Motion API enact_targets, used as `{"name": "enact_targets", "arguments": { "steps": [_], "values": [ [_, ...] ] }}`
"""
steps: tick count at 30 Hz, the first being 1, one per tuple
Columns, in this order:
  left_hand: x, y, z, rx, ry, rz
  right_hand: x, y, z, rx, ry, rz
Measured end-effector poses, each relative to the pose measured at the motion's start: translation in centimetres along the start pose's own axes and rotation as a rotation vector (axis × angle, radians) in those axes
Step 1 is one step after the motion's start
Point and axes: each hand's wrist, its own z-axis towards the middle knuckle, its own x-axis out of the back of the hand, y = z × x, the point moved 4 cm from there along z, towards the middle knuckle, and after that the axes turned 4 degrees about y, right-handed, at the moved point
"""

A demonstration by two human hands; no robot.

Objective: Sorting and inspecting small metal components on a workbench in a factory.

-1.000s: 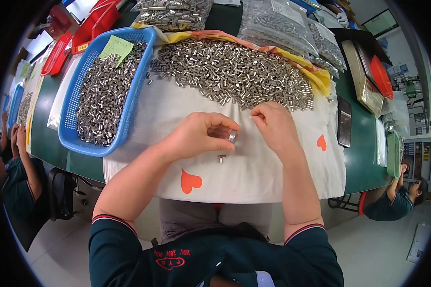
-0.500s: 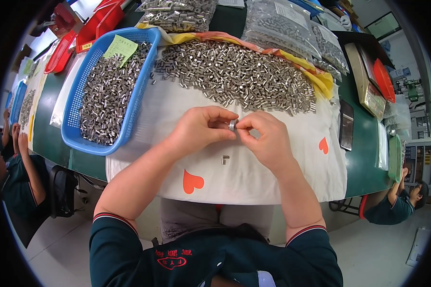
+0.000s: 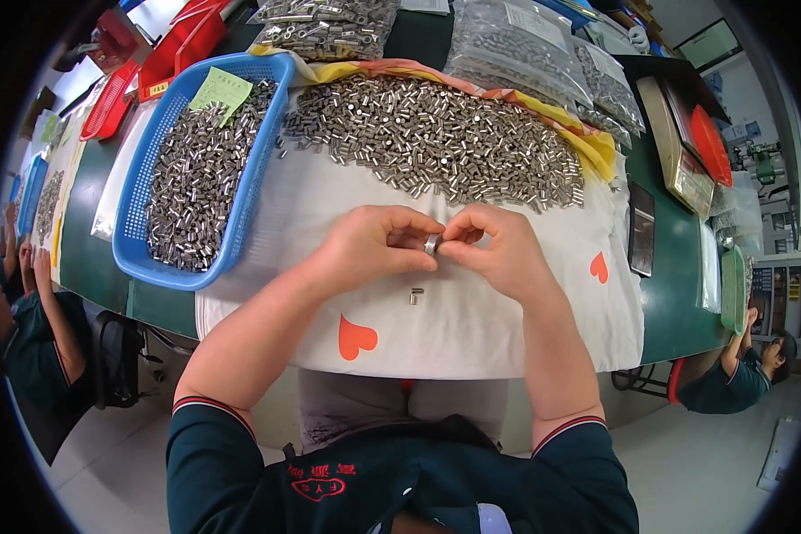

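Note:
Over the middle of a white cloth point(image 3: 472, 343), a short silvery metal ring point(image 3: 432, 243) is pinched between the fingertips of my left hand point(image 3: 365, 245). My right hand point(image 3: 503, 254) is closed in a pinch right against the ring's right side. Anything small in its fingertips is hidden. Just below my hands, a couple of small metal cylinders point(image 3: 416, 295) lie on the cloth. Beyond them spreads a large heap of similar metal cylinders point(image 3: 454, 133).
A blue plastic basket point(image 3: 156, 277) of metal cylinders stands on the left, with a green paper slip point(image 3: 221, 92) in it. Clear bags of metal parts point(image 3: 516, 53) lie at the back. On the right rests a dark phone point(image 3: 641, 230). Other people sit at both sides.
Both hands stay together at the ring, which has dropped slightly toward me. My right fingers have shifted a little in their pinch. The loose cylinders and heap look unchanged.

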Motion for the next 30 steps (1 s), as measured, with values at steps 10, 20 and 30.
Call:
{"name": "enact_targets", "arguments": {
  "steps": [10, 20, 30],
  "values": [
    [-0.8, 1.3, -0.6, -0.036, -0.042, 0.213, 0.0, 1.4, 1.6, 0.321, 0.36, -0.613],
    [-0.6, 0.0, 0.3, -0.02, -0.057, -0.069, -0.1, 0.8, 1.1, 0.26, 0.277, -0.496],
    [0.4, 0.1, 0.4, -0.014, 0.076, -0.15, -0.5, -0.8, 0.0, 0.201, 0.149, 0.014]
  ]
}}
